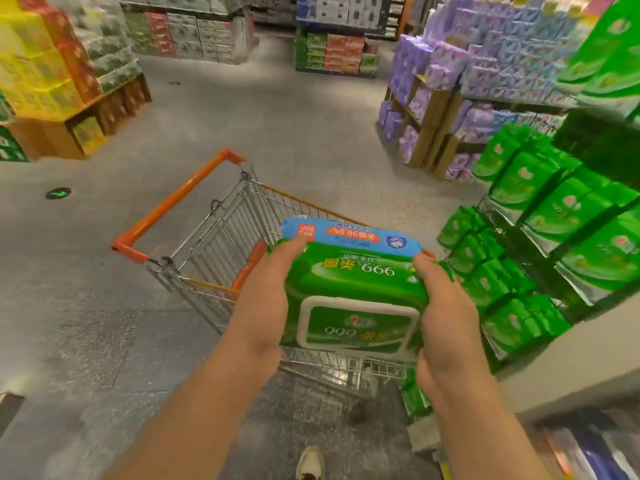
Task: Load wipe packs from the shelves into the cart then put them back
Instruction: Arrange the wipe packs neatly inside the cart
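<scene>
I hold a green wipe pack (356,299) with a white flip lid above the wire cart (221,230). A blue wipe pack (349,233) lies against its far side, carried along with it. My left hand (266,292) grips the left end of the packs, its fingertip reaching the blue one. My right hand (446,313) grips the right end. The cart has an orange handle (173,202) and stands just ahead of me, its basket partly hidden by the packs. Green wipe packs (554,216) fill the shelves on my right.
Purple packs (460,81) are stacked on wooden racks at the back right. Yellow and red cartons (45,64) sit on a pallet at the left. Grey floor opens between them. My shoe (310,462) shows at the bottom, beside a few packs on the floor (414,396).
</scene>
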A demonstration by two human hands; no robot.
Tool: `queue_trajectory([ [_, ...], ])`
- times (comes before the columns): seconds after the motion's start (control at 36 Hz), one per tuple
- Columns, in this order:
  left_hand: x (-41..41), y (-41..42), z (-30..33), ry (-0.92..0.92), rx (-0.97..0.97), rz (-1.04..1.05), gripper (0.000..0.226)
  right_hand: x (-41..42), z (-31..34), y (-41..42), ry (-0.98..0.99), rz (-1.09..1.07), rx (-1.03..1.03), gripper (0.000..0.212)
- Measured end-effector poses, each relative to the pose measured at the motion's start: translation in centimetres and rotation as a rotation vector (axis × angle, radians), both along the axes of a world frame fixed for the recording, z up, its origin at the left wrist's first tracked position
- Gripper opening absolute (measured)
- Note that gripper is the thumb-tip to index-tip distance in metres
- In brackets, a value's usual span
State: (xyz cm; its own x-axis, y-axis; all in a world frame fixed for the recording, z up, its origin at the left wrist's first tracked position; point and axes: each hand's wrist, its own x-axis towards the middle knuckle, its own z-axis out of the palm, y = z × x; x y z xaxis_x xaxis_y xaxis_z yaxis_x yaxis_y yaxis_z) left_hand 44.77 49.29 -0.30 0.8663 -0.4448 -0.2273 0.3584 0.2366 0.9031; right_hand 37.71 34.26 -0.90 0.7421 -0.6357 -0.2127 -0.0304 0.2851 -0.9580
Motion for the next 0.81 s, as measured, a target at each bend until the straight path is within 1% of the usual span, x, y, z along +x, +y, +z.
queue_trajectory([
  [0.11, 0.4, -0.2, -0.1, 0.026, 0.005, -0.014, 0.037, 0.1, -0.3, 0.1, 0.018, -0.011, -0.016, 0.031],
  [0.22, 0.6, -0.5, -0.7, 0.076, 0.018, -0.027, 0.037, -0.3, -0.5, -0.1, 0.022, -0.022, -0.036, 0.018],
  [0.25, 0.6, -0.5, -0.7, 0.092, 0.025, -0.021, 0.038, -0.3, -0.5, -0.1, 0.03, -0.012, -0.053, 0.02],
  [0.36, 0.6, 0.1, -1.0, 0.171, 0.055, 0.023, 0.044, -0.1, -0.4, 0.2, 0.102, 0.123, -0.131, 0.053],
  [0.42, 0.6, 0.7, -1.3, 0.199, 0.071, 0.051, 0.048, -0.3, -0.3, 0.5, 0.129, 0.187, -0.173, 0.063],
  [0.44, 0.5, 1.0, -1.5, 0.21, 0.082, 0.063, 0.05, -0.5, -0.3, 0.7, 0.144, 0.216, -0.209, 0.064],
  [0.47, 0.5, 1.2, -1.6, 0.222, 0.091, 0.07, 0.051, -0.7, -0.2, 1.0, 0.156, 0.242, -0.26, 0.063],
  [0.56, 0.6, 1.8, -1.9, 0.259, 0.124, 0.067, 0.052, -1.5, -0.2, 1.4, 0.163, 0.301, -0.392, 0.05],
  [0.67, 0.8, 2.3, -2.3, 0.308, 0.133, 0.048, 0.056, -2.4, -0.2, 1.7, 0.163, 0.389, -0.401, 0.037],
  [0.72, 0.6, 2.4, -2.9, 0.356, 0.118, 0.04, 0.061, -3.0, -0.7, 1.5, 0.183, 0.412, -0.446, 0.031],
  [0.75, 0.5, 2.4, -3.3, 0.378, 0.109, 0.026, 0.062, -3.4, -1.1, 1.3, 0.198, 0.42, -0.487, 0.033],
  [0.81, 0.0, 2.2, -4.0, 0.422, 0.111, -0.017, 0.06, -4.2, -2.0, 0.7, 0.241, 0.423, -0.577, 0.049],
])
